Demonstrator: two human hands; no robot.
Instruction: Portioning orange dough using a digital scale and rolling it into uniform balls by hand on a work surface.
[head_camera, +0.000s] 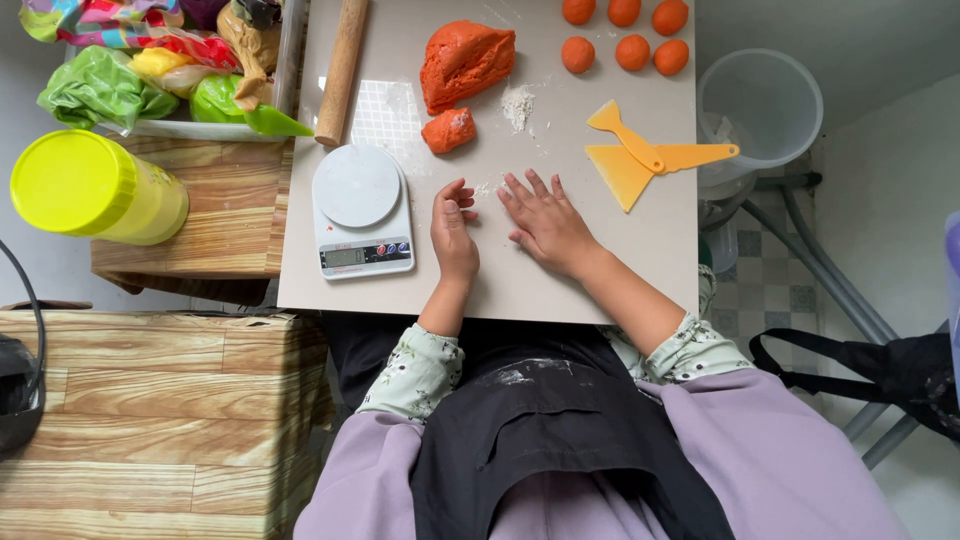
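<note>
My left hand (453, 232) rests on its edge on the beige board (600, 270), fingers curled, nothing visible in it. My right hand (545, 222) lies flat beside it, palm down, fingers spread. Whether a dough piece sits under the right palm is hidden. A big lump of orange dough (465, 60) lies farther up the board. A small orange dough piece (449, 131) sits just below it, above my left hand. Several orange dough balls (624, 35) are lined up at the board's far right. A little flour (517, 104) is scattered near the lump.
A white kitchen scale (360, 210) stands left of my left hand. A wooden rolling pin (342, 70) lies above it. Two yellow plastic scrapers (640, 158) lie to the right. A yellow-lidded jar (95, 187) and coloured bagged doughs (150, 70) sit left; a clear bucket (768, 105) stands right.
</note>
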